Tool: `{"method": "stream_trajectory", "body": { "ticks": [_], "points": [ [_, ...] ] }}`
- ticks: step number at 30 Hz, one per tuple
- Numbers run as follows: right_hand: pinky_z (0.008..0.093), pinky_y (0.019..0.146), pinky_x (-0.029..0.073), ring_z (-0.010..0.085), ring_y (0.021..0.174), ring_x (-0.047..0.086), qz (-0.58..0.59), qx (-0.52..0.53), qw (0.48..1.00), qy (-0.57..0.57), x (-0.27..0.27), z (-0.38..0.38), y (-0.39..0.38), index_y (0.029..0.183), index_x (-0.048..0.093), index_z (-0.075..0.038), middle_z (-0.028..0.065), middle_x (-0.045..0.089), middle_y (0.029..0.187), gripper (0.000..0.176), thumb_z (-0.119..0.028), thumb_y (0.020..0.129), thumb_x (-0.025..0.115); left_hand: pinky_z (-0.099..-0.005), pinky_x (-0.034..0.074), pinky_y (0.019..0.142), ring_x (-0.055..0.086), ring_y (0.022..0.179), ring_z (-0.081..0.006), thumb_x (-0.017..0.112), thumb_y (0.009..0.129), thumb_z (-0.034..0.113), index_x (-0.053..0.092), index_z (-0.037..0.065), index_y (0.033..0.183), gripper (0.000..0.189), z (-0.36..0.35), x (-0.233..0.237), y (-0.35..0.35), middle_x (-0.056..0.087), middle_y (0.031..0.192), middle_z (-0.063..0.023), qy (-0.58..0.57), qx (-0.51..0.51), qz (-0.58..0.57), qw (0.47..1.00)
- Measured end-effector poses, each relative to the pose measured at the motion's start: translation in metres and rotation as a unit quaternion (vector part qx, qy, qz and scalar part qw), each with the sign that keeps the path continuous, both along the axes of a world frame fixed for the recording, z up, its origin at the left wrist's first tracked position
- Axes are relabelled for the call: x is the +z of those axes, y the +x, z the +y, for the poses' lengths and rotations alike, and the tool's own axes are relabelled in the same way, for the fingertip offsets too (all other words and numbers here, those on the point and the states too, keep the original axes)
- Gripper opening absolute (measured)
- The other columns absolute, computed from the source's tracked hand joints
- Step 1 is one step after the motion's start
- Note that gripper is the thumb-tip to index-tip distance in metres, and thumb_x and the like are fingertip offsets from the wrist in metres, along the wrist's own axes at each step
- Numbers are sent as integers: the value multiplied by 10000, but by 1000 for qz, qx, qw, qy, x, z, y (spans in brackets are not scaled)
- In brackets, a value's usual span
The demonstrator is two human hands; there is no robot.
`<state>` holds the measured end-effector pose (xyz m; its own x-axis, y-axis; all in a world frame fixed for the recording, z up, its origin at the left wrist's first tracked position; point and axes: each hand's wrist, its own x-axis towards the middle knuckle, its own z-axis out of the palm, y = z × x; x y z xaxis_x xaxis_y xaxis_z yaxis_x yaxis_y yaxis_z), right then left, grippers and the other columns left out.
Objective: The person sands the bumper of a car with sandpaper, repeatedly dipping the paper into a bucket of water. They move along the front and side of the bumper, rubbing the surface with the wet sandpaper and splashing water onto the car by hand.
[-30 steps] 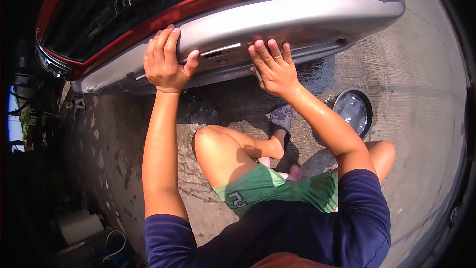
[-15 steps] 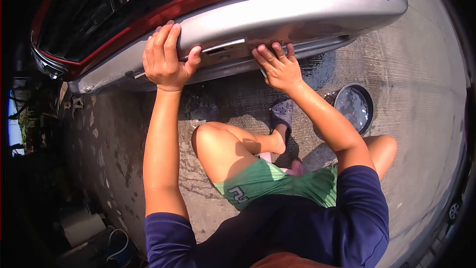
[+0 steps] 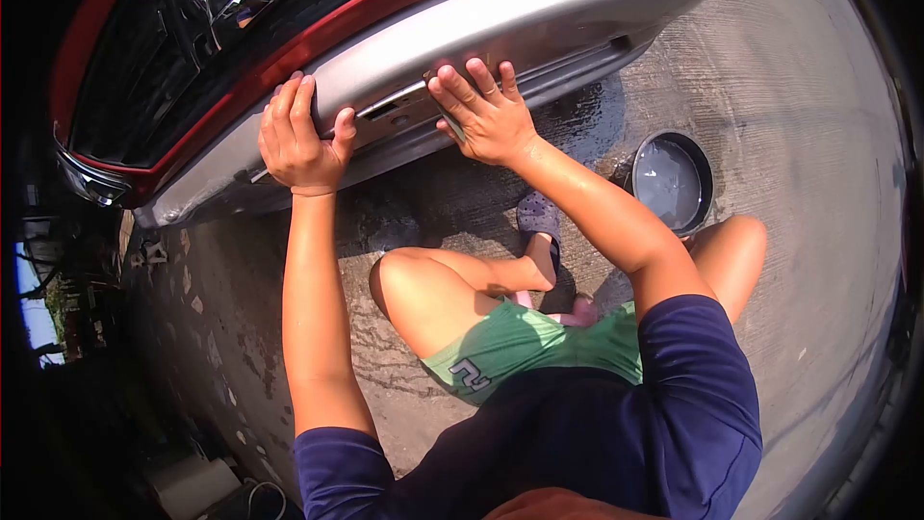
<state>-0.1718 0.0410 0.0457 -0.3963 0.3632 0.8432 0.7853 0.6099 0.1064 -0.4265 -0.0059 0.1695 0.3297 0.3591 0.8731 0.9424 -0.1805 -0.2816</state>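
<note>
I squat in front of a red car (image 3: 318, 39) with a silver bumper (image 3: 558, 5). My left hand (image 3: 294, 140) curls over the bumper's lower edge, thumb underneath, gripping it. My right hand (image 3: 486, 116) lies flat against the middle of the bumper with its fingers spread. It presses a thin grey sheet (image 3: 449, 125) whose edge shows below the thumb. A bracket slot (image 3: 385, 108) in the bumper sits between the two hands.
A round dark basin (image 3: 671, 181) of water stands on the concrete to my right, beside my knee. The ground under the bumper is wet (image 3: 577, 116). My shoe (image 3: 539, 217) is planted below the bumper. Dark clutter (image 3: 192, 481) lines the left edge.
Both hands have slid left along the bumper, the right hand with the sheet under it. The view has swung, so the car and the basin sit further left and higher.
</note>
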Motion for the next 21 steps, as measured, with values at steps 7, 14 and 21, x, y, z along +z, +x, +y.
{"method": "stream_trajectory", "body": {
  "ticks": [7,14,21],
  "points": [
    [606,1277,-66,407,1627,-113,236,9,962,-138,16,-13,-21,1704,-15,-93,152,-89,1779,795,-475,1112,353,-468,468,1057,643,1212,-313,565,998,552,671,116,1286,532,0,-6,6,686,1303,-66,3,30,-26,999],
    [603,1283,-26,459,1608,-119,529,-16,817,-228,38,-35,-66,1660,-104,13,296,-136,1726,834,-504,1127,275,-451,459,1029,643,1191,-307,566,994,529,673,114,1290,521,-2,-10,7,682,1329,-66,20,26,-39,999],
    [508,1303,-68,427,1597,-196,644,-28,724,-246,79,-37,-105,1635,-138,56,318,-216,1699,857,-513,1138,268,-462,486,1037,671,1173,-325,619,972,515,711,96,1242,506,3,-7,8,714,1274,-67,33,-29,-52,998]
  ]
}}
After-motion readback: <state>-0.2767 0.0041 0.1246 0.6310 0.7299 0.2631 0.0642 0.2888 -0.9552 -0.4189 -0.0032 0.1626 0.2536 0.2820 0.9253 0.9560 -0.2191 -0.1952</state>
